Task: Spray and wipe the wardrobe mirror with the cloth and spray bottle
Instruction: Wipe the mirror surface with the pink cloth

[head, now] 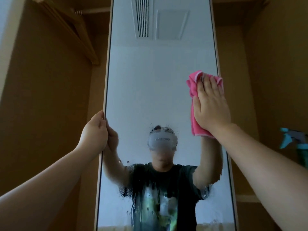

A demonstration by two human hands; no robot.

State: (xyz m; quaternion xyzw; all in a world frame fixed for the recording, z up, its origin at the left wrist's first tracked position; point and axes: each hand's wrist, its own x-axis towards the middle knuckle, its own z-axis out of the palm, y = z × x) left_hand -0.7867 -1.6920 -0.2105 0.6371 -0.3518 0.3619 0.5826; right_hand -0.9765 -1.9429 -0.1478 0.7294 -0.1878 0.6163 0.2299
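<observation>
The wardrobe mirror (158, 80) is already sprayed; the upper glass looks clear, but droplets (131, 194) are left lower down, so wiping is judged partly done. Its left edge is gripped by the curled left hand (95, 130). The pink cloth (194, 120) is pressed to the glass near the right edge by the flat right hand (211, 104). The spray bottle (298, 142) is seen unheld, far right.

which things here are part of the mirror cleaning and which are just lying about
For the job: mirror, pink cloth under the flat right hand, left hand gripping the mirror's edge, spray bottle at far right.
Just there: wooden hangers upper left, wardrobe wall.
</observation>
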